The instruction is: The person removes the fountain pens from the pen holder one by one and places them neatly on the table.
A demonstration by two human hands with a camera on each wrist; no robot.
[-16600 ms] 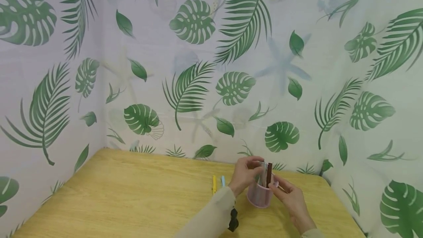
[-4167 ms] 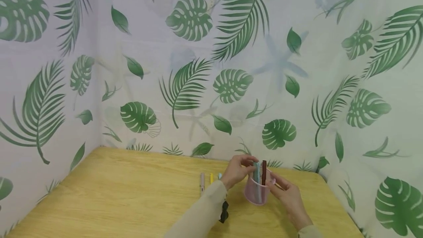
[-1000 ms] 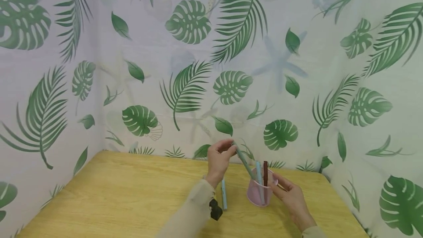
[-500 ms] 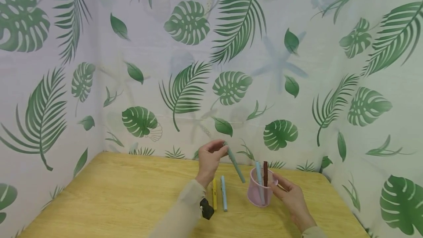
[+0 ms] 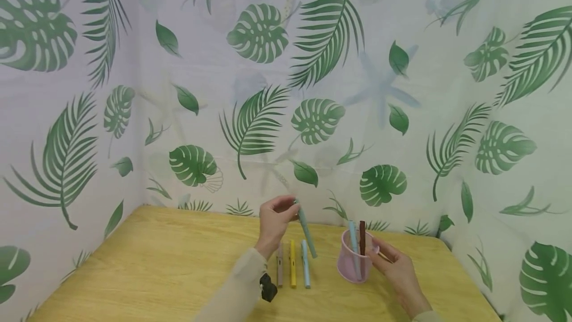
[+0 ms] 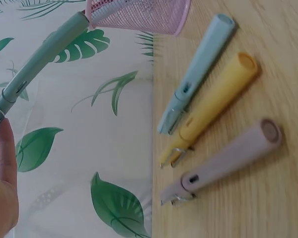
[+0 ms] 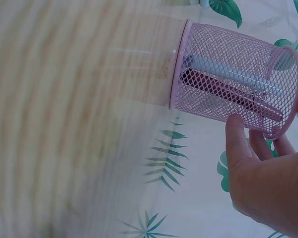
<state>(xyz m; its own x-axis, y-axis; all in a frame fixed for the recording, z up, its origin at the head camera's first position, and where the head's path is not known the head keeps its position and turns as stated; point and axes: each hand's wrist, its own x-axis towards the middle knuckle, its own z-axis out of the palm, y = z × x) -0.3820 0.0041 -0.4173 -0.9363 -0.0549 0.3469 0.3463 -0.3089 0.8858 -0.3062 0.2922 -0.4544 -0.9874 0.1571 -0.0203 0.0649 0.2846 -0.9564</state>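
Note:
My left hand [image 5: 273, 225] pinches a grey-green pen [image 5: 306, 230] by its capped end, holding it tilted above the table. In the left wrist view that pen [image 6: 44, 57] slants across the upper left. My right hand [image 5: 396, 268] holds the rim of a pink mesh pen holder [image 5: 345, 265], thumb and fingers at its right side. Inside stand a light blue pen [image 5: 353, 237] and a dark red pen [image 5: 362, 236]. On the table below the left hand, a mauve pen [image 6: 228, 158], a yellow pen [image 6: 213, 101] and a light blue pen [image 6: 201, 67] lie side by side.
The wood-grain table [image 5: 178, 262] meets a leaf-patterned backdrop [image 5: 263, 183] just behind the holder, with more patterned wall at left and right. A black wrist device [image 5: 268, 288] hangs below my left sleeve.
My left hand has drawn the grey-green pen out of the holder and carried it left, over the row. Since the oldest frame the mauve pen has joined that row. The right hand stays.

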